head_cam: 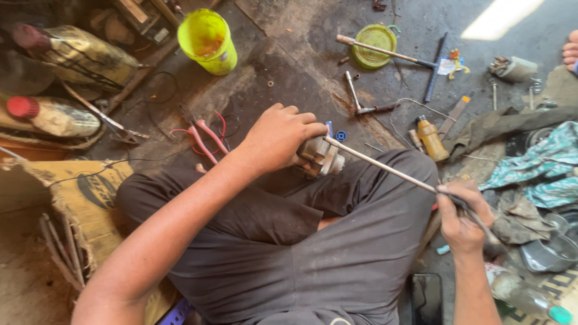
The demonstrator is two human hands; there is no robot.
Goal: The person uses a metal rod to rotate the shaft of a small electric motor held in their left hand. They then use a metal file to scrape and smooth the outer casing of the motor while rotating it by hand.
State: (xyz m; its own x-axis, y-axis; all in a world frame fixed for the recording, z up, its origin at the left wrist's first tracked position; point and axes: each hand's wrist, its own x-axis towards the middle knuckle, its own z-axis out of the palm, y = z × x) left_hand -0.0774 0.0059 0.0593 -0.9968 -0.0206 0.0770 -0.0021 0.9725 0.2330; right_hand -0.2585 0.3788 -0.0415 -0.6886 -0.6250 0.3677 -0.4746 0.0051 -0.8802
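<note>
Gripping a small grey metal part [321,157], the left hand [280,137] wraps it from above, fingers curled tight; the part sits under the palm and pokes out toward the right side of that hand, resting over the person's knee. Head view only. A long thin metal rod [385,170] runs from the part's top edge diagonally down to the right hand [462,218], which is clenched round the rod's far end. The rod's tip meets the part just beside the left fingertips; whether it goes inside the part is hard to tell.

Beyond the left hand, on the dark floor: red-handled pliers [203,139] just left of the wrist, a yellow-green plastic cup [208,41] farther off, a T-shaped wrench [361,102] and a hammer [390,54] lying across a green lid [374,45]. A small yellow bottle [432,138] stands between the two hands, past the rod. Crumpled rags [530,162] lie beyond the right hand.

Most of the part is hidden by the left fingers, so its shape stays unclear. The rod's lower end vanishes behind the right hand. Both forearms are cut off at the bottom edge. Someone else's toes [571,53] show at the top right corner, cropped.
</note>
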